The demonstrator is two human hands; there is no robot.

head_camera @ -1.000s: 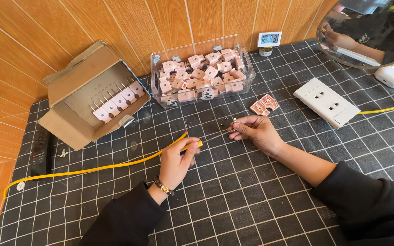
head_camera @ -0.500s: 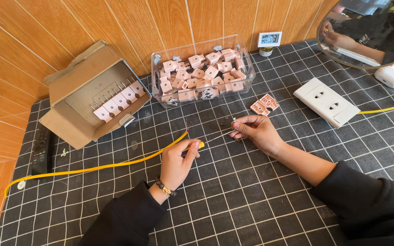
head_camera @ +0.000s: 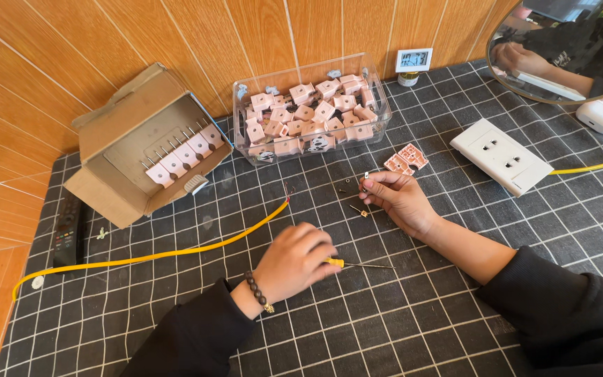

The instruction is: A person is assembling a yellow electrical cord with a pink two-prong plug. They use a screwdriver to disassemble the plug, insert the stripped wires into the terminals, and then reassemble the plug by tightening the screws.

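My left hand [head_camera: 296, 260] lies on the dark gridded mat, closed around the yellow handle of a small screwdriver [head_camera: 357, 264] whose thin shaft points right. My right hand [head_camera: 396, 197] rests further back and pinches a small metal part at its fingertips. Loose screws and a brass piece [head_camera: 357, 209] lie just left of that hand. A yellow cable [head_camera: 176, 253] runs from the left edge to bare wire ends [head_camera: 287, 195] near the mat's middle. Two pink plug halves [head_camera: 405, 159] sit behind my right hand.
A clear plastic bin [head_camera: 313, 119] of pink plug parts stands at the back. An open cardboard box [head_camera: 141, 146] with more plugs lies at the left. A white wall socket [head_camera: 500, 155] with a yellow cable, a round mirror [head_camera: 567, 49], a small digital clock [head_camera: 413, 61] and a black remote [head_camera: 69, 230] surround the mat.
My left hand let go of the yellow cable, moved toward me and now grips the screwdriver. The cable end lies on the mat. My right hand stayed almost in place.
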